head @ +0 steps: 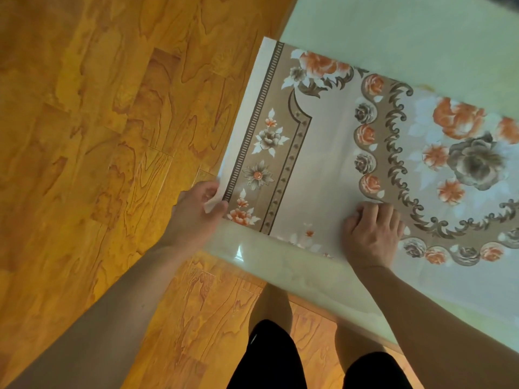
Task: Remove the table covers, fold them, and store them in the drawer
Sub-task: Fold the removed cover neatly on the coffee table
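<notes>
At the table's near corner my left hand [200, 207] pinches the cover's [323, 153] edge, thumb on top; my right hand [372, 235] presses it flat, fingers bent under, gripping nothing. I judge we're mid-fold: the flowered cover lies across the pale table [421, 32]. Next, carry that edge over squarely.
</notes>
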A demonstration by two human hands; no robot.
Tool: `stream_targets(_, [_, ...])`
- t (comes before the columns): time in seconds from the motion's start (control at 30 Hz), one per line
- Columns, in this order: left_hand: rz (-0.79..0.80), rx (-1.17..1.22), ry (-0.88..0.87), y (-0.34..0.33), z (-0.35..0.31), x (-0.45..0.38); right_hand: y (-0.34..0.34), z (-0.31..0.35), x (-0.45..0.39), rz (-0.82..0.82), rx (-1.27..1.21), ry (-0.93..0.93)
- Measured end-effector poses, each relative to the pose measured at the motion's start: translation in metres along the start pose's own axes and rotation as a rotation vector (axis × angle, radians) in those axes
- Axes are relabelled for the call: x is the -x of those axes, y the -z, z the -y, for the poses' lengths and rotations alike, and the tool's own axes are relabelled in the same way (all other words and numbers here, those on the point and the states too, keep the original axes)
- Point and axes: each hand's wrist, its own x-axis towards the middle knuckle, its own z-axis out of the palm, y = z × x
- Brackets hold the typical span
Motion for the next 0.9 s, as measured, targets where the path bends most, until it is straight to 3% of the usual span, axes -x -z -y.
stream_targets(0.17, [0.003, 0.083, 0.074, 0.007, -0.009, -0.026, -0.001, 0.0, 0.0, -0.007, 0.014, 0.005])
stream_targets(0.3, [0.04, -0.077, 0.099, 0.004, -0.013, -0.036, -0.002, -0.001, 0.0, -0.006, 0.011, 0.007])
stream_targets(0.4, [0.018, -0.257, -0.019, -0.001, -0.017, -0.025, -0.001, 0.0, 0.0, -0.004, 0.013, 0.008])
stream_targets(0.47, [-0.03, -0.197, -0.095, -0.009, -0.022, -0.014, -0.001, 0.0, 0.0, 0.009, 0.014, -0.001])
stream_targets(0.57, [-0.142, 0.015, 0.0, -0.019, -0.032, -0.005, 0.0, 0.0, -0.001, 0.017, 0.012, -0.005])
stream_targets(0.63, [-0.22, 0.016, 0.063, -0.019, -0.033, -0.01, 0.0, -0.001, -0.001, 0.009, 0.012, 0.001])
stream_targets(0.73, [-0.202, -0.023, 0.094, -0.015, -0.034, -0.022, -0.001, -0.002, -0.001, 0.011, 0.014, 0.009])
stream_targets(0.8, [-0.151, -0.127, 0.009, -0.013, -0.036, -0.022, -0.001, -0.003, -0.001, 0.021, 0.018, 0.013])
stream_targets(0.9, [-0.088, -0.351, -0.276, -0.013, -0.038, -0.014, 0.0, -0.003, -0.001, 0.027, 0.013, 0.011])
